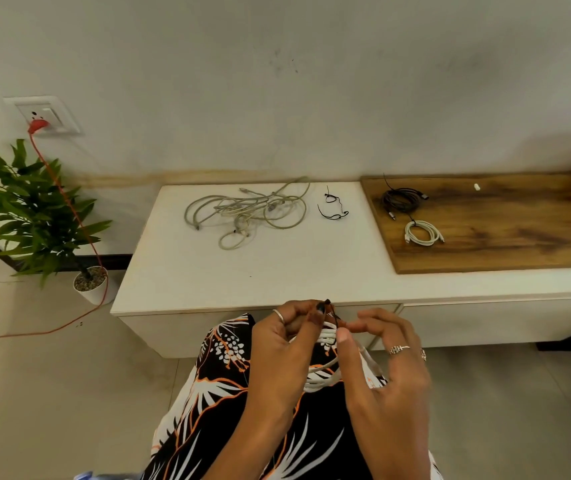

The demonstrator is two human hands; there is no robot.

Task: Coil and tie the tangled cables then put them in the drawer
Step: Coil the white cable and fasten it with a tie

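White cable coil (325, 370) is being tied over the lap: left hand (286, 344) and right hand (386, 358), each grip pinching the black tie (333, 315). On the white bench (277, 271), tangled cables (246, 213) and spare ties (332, 206) are waiting; two tied coils (412, 216) are lying on wood beside the wall.

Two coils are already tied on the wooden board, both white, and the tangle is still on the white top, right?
Not quite. In the head view only one tied coil is white; the other coil is black. Both lie on the wooden board, and the tangle remains on the white top.
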